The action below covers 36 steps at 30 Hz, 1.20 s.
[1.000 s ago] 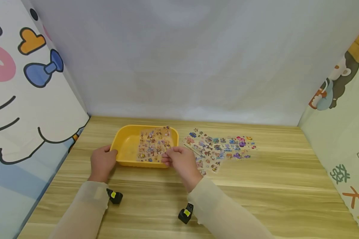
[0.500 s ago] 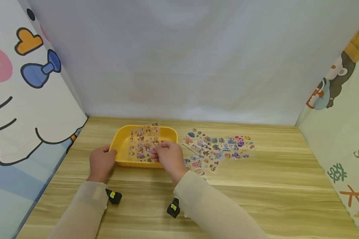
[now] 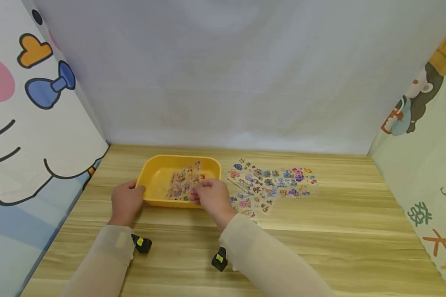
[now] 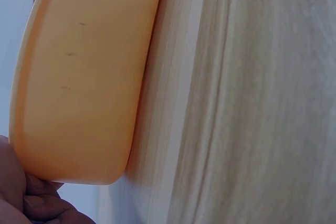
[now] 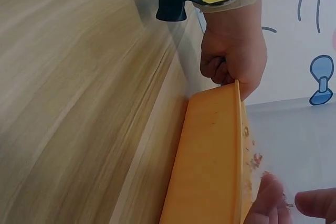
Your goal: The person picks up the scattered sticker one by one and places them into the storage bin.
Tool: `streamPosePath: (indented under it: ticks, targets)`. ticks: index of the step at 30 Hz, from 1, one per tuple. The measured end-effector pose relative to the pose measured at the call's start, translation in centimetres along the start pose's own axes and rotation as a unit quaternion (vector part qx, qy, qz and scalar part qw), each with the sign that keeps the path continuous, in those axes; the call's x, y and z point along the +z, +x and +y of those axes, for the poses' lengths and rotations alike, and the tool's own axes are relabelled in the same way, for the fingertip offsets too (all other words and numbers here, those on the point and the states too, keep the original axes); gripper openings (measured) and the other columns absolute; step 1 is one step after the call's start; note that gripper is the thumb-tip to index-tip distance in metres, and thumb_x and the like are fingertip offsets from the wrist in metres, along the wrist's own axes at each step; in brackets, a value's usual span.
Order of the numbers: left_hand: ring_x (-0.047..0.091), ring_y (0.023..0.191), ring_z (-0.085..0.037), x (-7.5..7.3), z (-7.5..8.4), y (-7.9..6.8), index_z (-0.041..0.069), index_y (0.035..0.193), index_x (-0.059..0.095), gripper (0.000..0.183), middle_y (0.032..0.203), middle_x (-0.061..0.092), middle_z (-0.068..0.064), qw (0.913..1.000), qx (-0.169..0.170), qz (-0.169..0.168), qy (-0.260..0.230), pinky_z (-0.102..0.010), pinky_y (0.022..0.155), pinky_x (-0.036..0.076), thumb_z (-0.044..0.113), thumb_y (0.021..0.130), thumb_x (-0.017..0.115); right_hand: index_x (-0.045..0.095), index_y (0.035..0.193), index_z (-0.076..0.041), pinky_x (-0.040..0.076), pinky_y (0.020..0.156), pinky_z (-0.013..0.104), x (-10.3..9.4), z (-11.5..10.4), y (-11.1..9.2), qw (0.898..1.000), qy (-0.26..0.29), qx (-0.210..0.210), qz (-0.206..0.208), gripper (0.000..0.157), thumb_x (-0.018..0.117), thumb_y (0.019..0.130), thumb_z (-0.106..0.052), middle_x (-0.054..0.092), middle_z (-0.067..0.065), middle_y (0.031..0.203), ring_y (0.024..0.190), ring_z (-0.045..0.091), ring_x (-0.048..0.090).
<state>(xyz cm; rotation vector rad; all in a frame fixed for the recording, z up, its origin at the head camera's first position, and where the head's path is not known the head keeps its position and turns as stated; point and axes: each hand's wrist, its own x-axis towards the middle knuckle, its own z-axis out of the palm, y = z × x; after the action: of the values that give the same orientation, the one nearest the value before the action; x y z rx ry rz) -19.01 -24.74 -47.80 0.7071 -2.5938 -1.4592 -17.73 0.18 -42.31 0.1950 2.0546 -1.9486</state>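
A yellow tray stands on the wooden table. My left hand grips its left end; in the right wrist view, that left hand has curled fingers and its thumb at the rim. A clear sticker sheet with small printed figures lies slanted inside the tray. Over the tray's front right rim is my right hand. The right wrist view shows its thumb and fingers apart, with a sliver of printed sheet near the fingertips. The sheet's lower right part is hidden behind this hand.
More clear sticker sheets lie overlapping on the table, right of the tray. A pale cloth backdrop hangs behind, with printed cloths at both sides. Each wrist wears a black camera mount.
My right hand has moved left over the tray with the sticker sheet, which has dropped lower and now slants inside it. My left hand has stayed on the tray's end.
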Motion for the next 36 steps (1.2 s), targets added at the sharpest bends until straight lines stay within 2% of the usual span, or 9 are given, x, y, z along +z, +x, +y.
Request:
streamPosePath:
  ticks: [5, 8, 11, 18, 25, 31, 36]
  targets:
    - [0.057, 0.119, -0.032, -0.1, 0.1, 0.0, -0.002, 0.136, 0.066, 0.046, 0.134, 0.064, -0.022, 0.9999, -0.007, -0.007, -0.003, -0.047, 0.102, 0.047, 0.018, 0.096, 0.054, 0.071, 0.118, 0.003, 0.06, 0.076, 0.032, -0.3, -0.3, 0.0, 1.0, -0.019, 0.005, -0.013, 0.026, 0.062, 0.103, -0.017, 0.074, 0.014, 0.099, 0.085, 0.024, 0.073]
    - [0.057, 0.119, -0.031, 0.0, 0.1, 0.0, -0.001, 0.137, 0.065, 0.046, 0.136, 0.064, -0.021, 0.9998, -0.016, -0.006, -0.006, -0.046, 0.102, 0.048, 0.017, 0.096, 0.054, 0.066, 0.126, 0.004, 0.06, 0.079, 0.036, -0.6, -0.3, 0.0, 0.999, -0.033, 0.0, -0.017, 0.032, 0.063, 0.103, -0.018, 0.074, 0.013, 0.102, 0.091, 0.028, 0.073]
    - [0.057, 0.12, -0.03, 0.1, 0.0, 0.0, 0.002, 0.139, 0.064, 0.047, 0.139, 0.063, -0.019, 0.9996, -0.025, -0.006, -0.007, -0.045, 0.101, 0.049, 0.018, 0.096, 0.054, 0.065, 0.128, 0.003, 0.06, 0.083, 0.041, -0.9, -0.3, -0.1, 0.999, -0.045, -0.002, -0.019, 0.032, 0.063, 0.103, -0.018, 0.074, 0.014, 0.104, 0.093, 0.029, 0.073]
    - [0.057, 0.121, -0.029, 0.1, 0.1, 0.1, 0.002, 0.142, 0.062, 0.048, 0.141, 0.061, -0.019, 0.9993, -0.032, -0.016, -0.01, -0.045, 0.101, 0.049, 0.02, 0.098, 0.053, 0.067, 0.122, 0.001, 0.06, 0.083, 0.039, -1.4, -0.1, -0.5, 0.998, -0.06, -0.01, -0.019, 0.026, 0.065, 0.102, -0.017, 0.074, 0.016, 0.105, 0.086, 0.02, 0.072]
    - [0.057, 0.12, -0.03, 0.0, 0.0, -0.1, 0.001, 0.142, 0.061, 0.048, 0.141, 0.06, -0.019, 0.9994, -0.031, -0.017, -0.004, -0.045, 0.101, 0.049, 0.02, 0.099, 0.052, 0.068, 0.12, 0.0, 0.059, 0.085, 0.043, -2.1, 0.5, -0.7, 0.998, -0.064, -0.018, -0.022, 0.025, 0.067, 0.1, -0.015, 0.073, 0.016, 0.107, 0.091, 0.024, 0.071]
    - [0.056, 0.122, -0.03, 0.0, 0.1, -0.1, 0.002, 0.144, 0.059, 0.049, 0.144, 0.059, -0.019, 0.9991, -0.036, -0.021, -0.006, -0.045, 0.102, 0.049, 0.02, 0.099, 0.052, 0.07, 0.115, -0.003, 0.058, 0.08, 0.042, -3.8, 1.0, -0.5, 0.994, -0.101, -0.036, -0.014, 0.021, 0.067, 0.099, -0.017, 0.071, 0.016, 0.107, 0.093, 0.027, 0.07]
    - [0.057, 0.122, -0.029, 0.0, 0.2, -0.1, 0.002, 0.145, 0.058, 0.05, 0.144, 0.058, -0.019, 0.9992, -0.032, -0.021, -0.01, -0.045, 0.102, 0.05, 0.02, 0.099, 0.051, 0.071, 0.113, -0.004, 0.056, 0.073, 0.037, -6.1, 1.1, 0.3, 0.991, -0.124, -0.048, 0.013, 0.021, 0.067, 0.099, -0.018, 0.068, 0.012, 0.098, 0.093, 0.031, 0.067]
